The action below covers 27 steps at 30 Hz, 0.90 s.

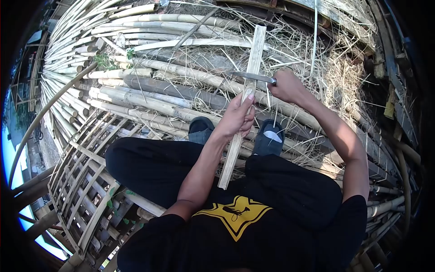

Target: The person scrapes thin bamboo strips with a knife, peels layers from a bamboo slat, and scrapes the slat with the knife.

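Note:
My left hand [236, 115] is wrapped round the middle of a split bamboo strip [256, 49], its thumb lying along the upper face. The strip slants from above my lap up toward the bamboo poles. In my right hand [286, 86], closed in a fist, is the handle of a knife [253, 76]. Its blade points left and lies across the strip, just above my left thumb. Whether the edge has cut into the strip I cannot tell. The knife's handle is mostly hidden by my fingers.
Bamboo poles [181, 71] lie under and beyond my feet, with thin shavings [297, 59] scattered over them. My sandals [268, 144] rest on the poles. A woven bamboo lattice [86, 177] stands at my left. More poles are stacked at the far left [68, 97].

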### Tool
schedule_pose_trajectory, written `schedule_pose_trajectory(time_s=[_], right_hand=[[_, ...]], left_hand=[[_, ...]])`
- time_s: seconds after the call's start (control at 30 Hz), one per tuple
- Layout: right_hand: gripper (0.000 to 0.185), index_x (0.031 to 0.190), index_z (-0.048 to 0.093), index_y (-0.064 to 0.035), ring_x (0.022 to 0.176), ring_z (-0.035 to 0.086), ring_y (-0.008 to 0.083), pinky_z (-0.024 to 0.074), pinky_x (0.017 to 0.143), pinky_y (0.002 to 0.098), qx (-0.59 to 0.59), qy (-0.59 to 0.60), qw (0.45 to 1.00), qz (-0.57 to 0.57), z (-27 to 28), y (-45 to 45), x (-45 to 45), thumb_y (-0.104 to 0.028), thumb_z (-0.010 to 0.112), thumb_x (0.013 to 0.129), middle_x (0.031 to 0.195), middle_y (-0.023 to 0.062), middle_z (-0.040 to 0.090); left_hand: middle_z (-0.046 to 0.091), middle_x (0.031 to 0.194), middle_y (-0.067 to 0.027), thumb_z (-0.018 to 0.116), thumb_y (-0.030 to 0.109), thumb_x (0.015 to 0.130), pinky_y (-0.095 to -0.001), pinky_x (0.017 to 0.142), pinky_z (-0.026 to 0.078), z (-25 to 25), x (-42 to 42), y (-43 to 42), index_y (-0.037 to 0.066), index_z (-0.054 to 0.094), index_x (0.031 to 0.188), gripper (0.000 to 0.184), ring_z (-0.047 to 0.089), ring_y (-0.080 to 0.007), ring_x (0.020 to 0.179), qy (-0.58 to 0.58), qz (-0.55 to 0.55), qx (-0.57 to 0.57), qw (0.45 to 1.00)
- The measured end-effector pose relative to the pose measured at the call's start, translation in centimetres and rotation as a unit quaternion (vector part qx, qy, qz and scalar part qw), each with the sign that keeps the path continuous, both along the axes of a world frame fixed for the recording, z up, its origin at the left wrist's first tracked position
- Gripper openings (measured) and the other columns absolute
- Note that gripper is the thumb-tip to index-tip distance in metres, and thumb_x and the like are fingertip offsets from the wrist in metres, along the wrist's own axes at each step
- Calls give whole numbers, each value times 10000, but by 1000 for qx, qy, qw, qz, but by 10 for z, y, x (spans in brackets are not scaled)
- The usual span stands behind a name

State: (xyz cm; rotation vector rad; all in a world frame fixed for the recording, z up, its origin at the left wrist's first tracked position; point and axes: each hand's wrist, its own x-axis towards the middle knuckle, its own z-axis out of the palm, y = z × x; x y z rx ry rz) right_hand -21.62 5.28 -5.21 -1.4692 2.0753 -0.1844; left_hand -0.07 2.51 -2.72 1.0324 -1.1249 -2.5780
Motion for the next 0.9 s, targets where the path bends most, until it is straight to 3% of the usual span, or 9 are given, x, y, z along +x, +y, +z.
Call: schedule_pose_trajectory(time_s=[0.1, 0.3, 0.4, 0.43, 0.53, 0.67, 0.83, 0.9], right_hand=[[240, 690, 649, 51, 667, 645, 414, 543, 681, 458, -57, -9, 995, 85, -5, -4, 9, -183, 596, 710, 683, 266, 628], [263, 695, 640, 73, 707, 651, 424, 545, 673, 465, -33, 135, 990, 17, -11, -32, -38, -186, 596, 682, 705, 276, 637], [329, 835, 668, 64, 862, 658, 420, 524, 781, 469, -23, 158, 966, -203, -8, -42, -126, -242, 593, 741, 883, 282, 663], [349, 908, 669, 51, 930, 649, 412, 510, 818, 470, -20, 157, 958, -240, 4, -39, -147, -255, 570, 772, 915, 282, 661], [330, 867, 679, 24, 886, 659, 394, 510, 799, 459, -48, 164, 949, -266, 23, -29, -155, -277, 571, 787, 888, 258, 671], [297, 756, 665, 37, 668, 648, 382, 507, 661, 452, -43, 72, 978, -191, 27, -13, -86, -242, 567, 786, 705, 247, 645], [260, 695, 643, 64, 659, 639, 404, 526, 683, 471, -11, 17, 1000, 24, 18, -2, -1, -180, 569, 745, 648, 262, 616], [251, 689, 641, 67, 667, 640, 409, 529, 680, 470, -24, -4, 999, 32, 18, 4, 15, -169, 571, 738, 655, 270, 616]], left_hand=[[289, 544, 42, 405, 384, 1014, -221, 292, 277, 2, 2, 1, 103, 419, 985, 283, 263, -49, 335, -6, 11, -12, 1000], [290, 538, 40, 406, 372, 1016, -220, 286, 278, 2, 1, 0, 104, 411, 975, 271, 262, -47, 327, 7, 32, 17, 999], [292, 536, 39, 409, 365, 1016, -218, 285, 280, 12, 5, 11, 103, 412, 978, 264, 262, -46, 324, 12, -28, 8, 999], [295, 535, 39, 411, 360, 1016, -214, 285, 284, 17, 4, 13, 101, 416, 982, 261, 265, -45, 323, 11, -57, -18, 998], [295, 535, 41, 409, 369, 1016, -211, 287, 286, 14, 1, 4, 99, 423, 989, 271, 265, -43, 323, 15, -19, 4, 1000], [293, 534, 47, 406, 390, 1013, -209, 290, 287, 8, 4, -4, 103, 435, 993, 289, 264, -42, 326, 5, 9, -12, 1000], [320, 552, 32, 431, 407, 1002, -229, 301, 292, 5, 5, -6, 96, 415, 990, 312, 296, -54, 341, 5, -9, -16, 1000], [317, 552, 32, 438, 402, 1000, -230, 301, 295, 4, 6, -5, 97, 413, 983, 306, 298, -56, 341, 17, 0, 1, 1000]])
